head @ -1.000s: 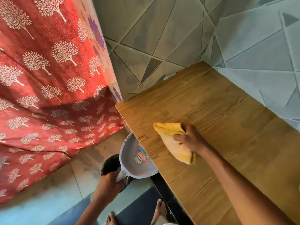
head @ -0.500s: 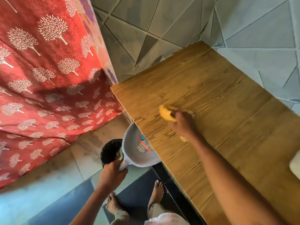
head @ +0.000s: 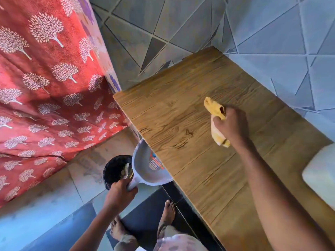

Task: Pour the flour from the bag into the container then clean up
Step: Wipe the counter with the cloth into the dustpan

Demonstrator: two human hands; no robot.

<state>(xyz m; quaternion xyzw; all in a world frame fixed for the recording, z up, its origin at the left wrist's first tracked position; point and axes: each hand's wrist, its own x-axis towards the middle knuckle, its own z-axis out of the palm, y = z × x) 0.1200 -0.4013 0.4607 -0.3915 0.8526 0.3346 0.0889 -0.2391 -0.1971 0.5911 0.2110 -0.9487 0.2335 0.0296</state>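
Near the tabletop's (head: pixel 208 160) far edge the right hand (head: pixel 231 124) grips a yellow cloth (head: pixel 216 122), wiping; the left hand (head: pixel 120 193) grips a dustpan (head: pixel 147 171) below the left edge; next, likely, sweep spillage toward it.

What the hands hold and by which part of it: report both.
The right hand grips the yellow cloth around its middle, both ends sticking out. The left hand grips the grey dustpan by its handle, at the table edge.
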